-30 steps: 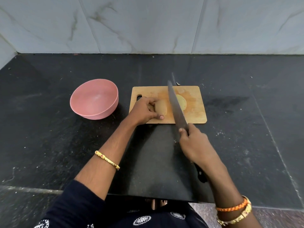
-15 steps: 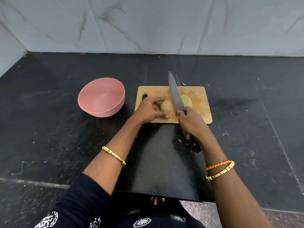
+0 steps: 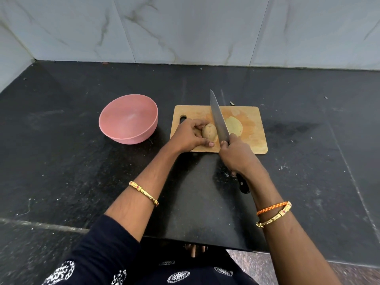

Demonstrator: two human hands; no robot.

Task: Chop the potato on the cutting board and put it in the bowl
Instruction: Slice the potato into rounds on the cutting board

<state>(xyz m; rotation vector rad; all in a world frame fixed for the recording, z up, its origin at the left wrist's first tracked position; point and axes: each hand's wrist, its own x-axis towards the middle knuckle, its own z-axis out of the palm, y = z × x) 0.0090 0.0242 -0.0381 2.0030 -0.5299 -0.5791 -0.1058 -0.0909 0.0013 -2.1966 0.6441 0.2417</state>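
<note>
A wooden cutting board (image 3: 254, 140) lies on the black counter. On it, my left hand (image 3: 188, 135) grips one potato half (image 3: 209, 131) from the left, skin side up. The other potato half (image 3: 234, 126) lies cut face up to the right of the blade. My right hand (image 3: 236, 156) is closed on the black handle of a large knife (image 3: 219, 118), whose blade runs between the two halves with its tip past the board's far edge. The pink bowl (image 3: 128, 119) stands empty to the left of the board.
The black stone counter (image 3: 72, 161) ends at a marble-tiled wall (image 3: 185, 29) behind and a front edge near my body. A small dark scrap (image 3: 232, 103) lies just beyond the board's far edge.
My right hand slid forward along the knife onto the board's near edge, and the blade moved forward and down between the two potato halves. The left hand stays on its half.
</note>
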